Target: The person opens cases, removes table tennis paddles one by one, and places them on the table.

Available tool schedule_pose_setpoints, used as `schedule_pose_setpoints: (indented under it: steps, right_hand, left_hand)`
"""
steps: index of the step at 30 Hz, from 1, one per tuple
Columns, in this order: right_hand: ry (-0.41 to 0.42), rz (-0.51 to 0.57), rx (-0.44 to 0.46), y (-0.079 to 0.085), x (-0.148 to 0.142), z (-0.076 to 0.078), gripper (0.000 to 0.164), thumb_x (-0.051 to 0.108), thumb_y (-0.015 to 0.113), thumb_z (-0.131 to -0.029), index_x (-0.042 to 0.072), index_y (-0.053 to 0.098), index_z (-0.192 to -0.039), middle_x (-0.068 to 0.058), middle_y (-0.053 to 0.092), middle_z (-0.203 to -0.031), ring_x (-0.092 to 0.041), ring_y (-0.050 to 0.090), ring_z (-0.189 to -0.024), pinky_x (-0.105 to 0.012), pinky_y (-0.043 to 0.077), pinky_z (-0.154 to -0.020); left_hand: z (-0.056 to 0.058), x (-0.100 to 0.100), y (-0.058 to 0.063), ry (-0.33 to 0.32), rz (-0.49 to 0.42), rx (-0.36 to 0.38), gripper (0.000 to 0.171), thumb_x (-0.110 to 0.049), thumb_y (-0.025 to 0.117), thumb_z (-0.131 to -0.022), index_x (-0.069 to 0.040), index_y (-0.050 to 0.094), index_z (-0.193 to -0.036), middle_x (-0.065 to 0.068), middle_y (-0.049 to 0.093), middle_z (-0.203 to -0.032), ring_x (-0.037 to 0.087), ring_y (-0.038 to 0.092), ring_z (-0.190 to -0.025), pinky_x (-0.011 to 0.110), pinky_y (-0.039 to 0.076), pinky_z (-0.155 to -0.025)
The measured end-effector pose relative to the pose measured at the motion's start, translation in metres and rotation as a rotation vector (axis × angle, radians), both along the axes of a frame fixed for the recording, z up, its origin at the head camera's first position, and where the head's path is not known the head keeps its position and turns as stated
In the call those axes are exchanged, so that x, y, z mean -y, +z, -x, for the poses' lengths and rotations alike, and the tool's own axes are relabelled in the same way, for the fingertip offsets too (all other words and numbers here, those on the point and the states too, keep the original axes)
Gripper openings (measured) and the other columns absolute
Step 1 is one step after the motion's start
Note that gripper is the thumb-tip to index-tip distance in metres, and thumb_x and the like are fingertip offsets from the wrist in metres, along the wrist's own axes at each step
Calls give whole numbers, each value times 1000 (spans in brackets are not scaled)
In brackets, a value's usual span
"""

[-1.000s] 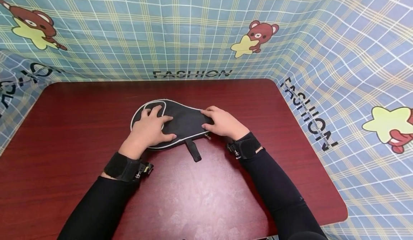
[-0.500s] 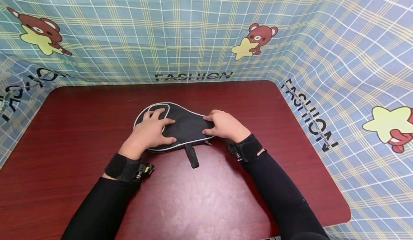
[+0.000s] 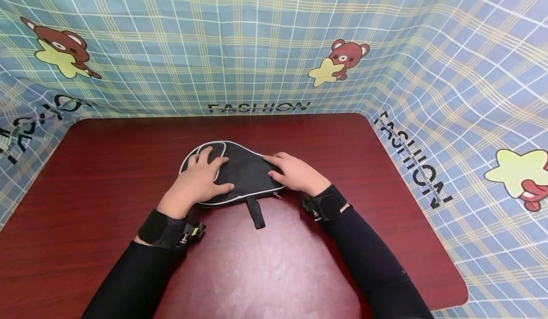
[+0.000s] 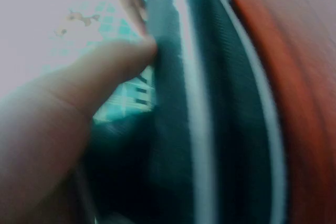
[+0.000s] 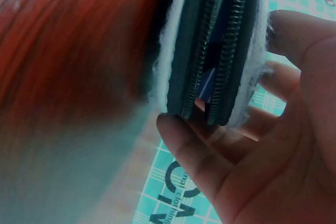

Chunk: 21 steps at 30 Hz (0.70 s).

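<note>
A black table tennis paddle case (image 3: 246, 169) with white piping lies flat on the table, its rounded end to the left. My left hand (image 3: 196, 178) rests on that rounded end with fingers spread, thumb pointing right across the fabric. At the narrow end, my right hand (image 3: 296, 172) holds the case, thumb on its top face and fingers at the far edge and tip. In the right wrist view, the zipper (image 5: 214, 51) stands parted at this end, with a bit of blue showing inside. The left wrist view is blurred; the case's piped side and my thumb fill it.
A black strap (image 3: 256, 213) sticks out from the case's near side onto the dark red table (image 3: 107, 166). Beside it hangs a small zipper pull (image 3: 277, 195). Plaid cloth (image 3: 265, 33) with bears and lettering walls the back and sides.
The view has tilted up a little, so table and case sit lower in the frame. My right index finger now reaches straighter along the case's far edge; the left hand stays in place.
</note>
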State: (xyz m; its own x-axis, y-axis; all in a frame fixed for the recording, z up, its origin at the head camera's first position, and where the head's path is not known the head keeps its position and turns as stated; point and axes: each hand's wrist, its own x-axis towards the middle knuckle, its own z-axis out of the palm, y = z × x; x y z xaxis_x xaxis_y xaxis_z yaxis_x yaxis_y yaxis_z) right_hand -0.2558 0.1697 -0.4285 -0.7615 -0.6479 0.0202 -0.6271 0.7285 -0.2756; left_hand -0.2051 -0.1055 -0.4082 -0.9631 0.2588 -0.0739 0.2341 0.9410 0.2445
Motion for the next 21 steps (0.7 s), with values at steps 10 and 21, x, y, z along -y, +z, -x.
schedule_pose_setpoints:
  steps: [10, 21]
  right_hand:
    - [-2, -17, 16, -1, 0, 2, 48, 36, 45, -90, 21, 40, -134, -1, 45, -123, -10, 44, -110, -27, 36, -90]
    - [-4, -12, 45, 2, -1, 0, 47, 39, 50, -87, 21, 46, -130, 1, 49, -115, -9, 47, -99, -26, 39, -83]
  left_hand:
    - [-9, -12, 10, 132, 16, 41, 76, -56, 60, -74, -25, 32, -137, 26, 10, -139, 53, 24, -112, 63, 38, -67]
    - [1, -6, 1, 72, 3, 23, 75, -56, 61, -72, -26, 35, -136, 22, 11, -139, 53, 23, -112, 62, 39, -66]
